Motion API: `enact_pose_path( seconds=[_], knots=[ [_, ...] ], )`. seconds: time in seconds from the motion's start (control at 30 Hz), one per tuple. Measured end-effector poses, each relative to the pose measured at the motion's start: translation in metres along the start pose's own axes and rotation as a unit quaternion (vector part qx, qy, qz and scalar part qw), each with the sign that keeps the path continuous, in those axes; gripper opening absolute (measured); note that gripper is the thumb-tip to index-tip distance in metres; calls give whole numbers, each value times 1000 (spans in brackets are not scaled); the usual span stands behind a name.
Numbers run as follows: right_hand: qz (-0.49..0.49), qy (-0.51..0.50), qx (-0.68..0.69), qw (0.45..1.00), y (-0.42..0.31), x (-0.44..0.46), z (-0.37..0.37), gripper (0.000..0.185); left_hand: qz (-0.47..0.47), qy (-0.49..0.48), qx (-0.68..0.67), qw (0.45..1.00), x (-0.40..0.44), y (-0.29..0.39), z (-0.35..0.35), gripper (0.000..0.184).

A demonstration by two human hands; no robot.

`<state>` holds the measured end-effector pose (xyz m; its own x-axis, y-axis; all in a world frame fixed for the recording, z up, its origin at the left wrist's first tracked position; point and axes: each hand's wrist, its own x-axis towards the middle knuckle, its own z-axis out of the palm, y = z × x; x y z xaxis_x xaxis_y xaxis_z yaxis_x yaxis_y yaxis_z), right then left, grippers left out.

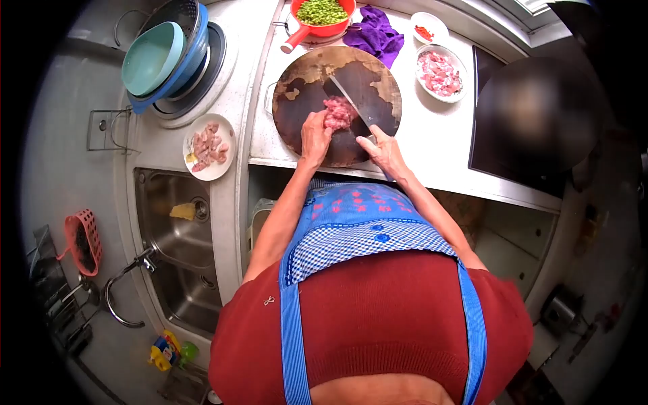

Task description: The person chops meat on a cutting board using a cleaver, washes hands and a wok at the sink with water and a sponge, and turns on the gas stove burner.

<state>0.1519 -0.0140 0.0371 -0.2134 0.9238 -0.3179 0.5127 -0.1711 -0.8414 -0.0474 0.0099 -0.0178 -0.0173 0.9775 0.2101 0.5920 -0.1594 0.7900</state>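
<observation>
A round, dark-stained wooden chopping board [297, 71] lies on the white counter in front of me. On its middle sits a small heap of chopped pink meat [337, 112]. My left hand [314, 139] is at the heap's left side, its fingers curled against the meat. My right hand [385, 151] is closed round the handle of a kitchen knife [352, 102]. The blade slants up and left across the board, along the right side of the heap. Part of the handle is hidden by my fingers.
A red strainer [291, 42] of chopped greens and a purple cloth [375, 34] lie behind the board. Bowls of sliced meat [440, 71] and red bits [425, 30] stand right, near a dark cooktop [484, 115]. Left are a meat plate [230, 160] and a steel sink [162, 233].
</observation>
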Motion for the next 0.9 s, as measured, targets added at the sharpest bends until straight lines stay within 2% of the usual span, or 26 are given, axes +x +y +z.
enact_pose_path(
  seconds=[0.03, 0.1, 0.17, 0.23, 0.37, 0.47, 0.5, 0.57, 0.6, 0.67, 0.77, 0.8, 0.9],
  knots=[
    [-1, -2, 1, 1000, -7, -4, 1, 25, -1, 1, 3, 1000, -2, 6, -5, 35],
    [-204, 77, -158, 963, -15, -13, 3, 27, -100, -36, -128, 986, -10, 18, -15, 36],
    [-218, 0, -194, 957, -7, -17, 6, 28, -164, -5, -109, 980, -22, 29, -30, 35],
    [-208, -21, -179, 961, -17, -22, 5, 31, -199, 26, -210, 957, -31, 22, -31, 36],
    [-222, 18, -93, 970, -55, -29, -7, 36, -229, 23, -214, 949, -34, 14, -23, 40],
    [-195, 40, 21, 980, -52, -24, 8, 38, -194, 45, -207, 958, -33, 11, -19, 43],
    [-76, -28, -69, 994, -36, -18, 13, 36, -196, 48, -207, 957, -33, 11, -18, 43],
    [-42, -59, -98, 993, -27, -13, 16, 35, -169, 37, -148, 974, -29, 14, -16, 43],
    [-46, -58, -99, 992, -35, -13, 14, 35, -187, 43, -162, 968, -27, 17, -16, 42],
    [-135, 26, -55, 989, -47, -26, 11, 35, -187, 35, -147, 971, -26, 21, -19, 43],
    [-150, 61, -72, 984, -37, -28, 15, 34, -178, 31, -120, 976, -26, 16, -18, 43],
    [-45, -36, -93, 994, -37, -24, 10, 32, -167, 34, -112, 979, -25, 15, -17, 44],
    [-33, -28, -91, 995, -49, -30, -2, 31, -157, 48, -104, 981, -24, 15, -17, 46]
  ],
)
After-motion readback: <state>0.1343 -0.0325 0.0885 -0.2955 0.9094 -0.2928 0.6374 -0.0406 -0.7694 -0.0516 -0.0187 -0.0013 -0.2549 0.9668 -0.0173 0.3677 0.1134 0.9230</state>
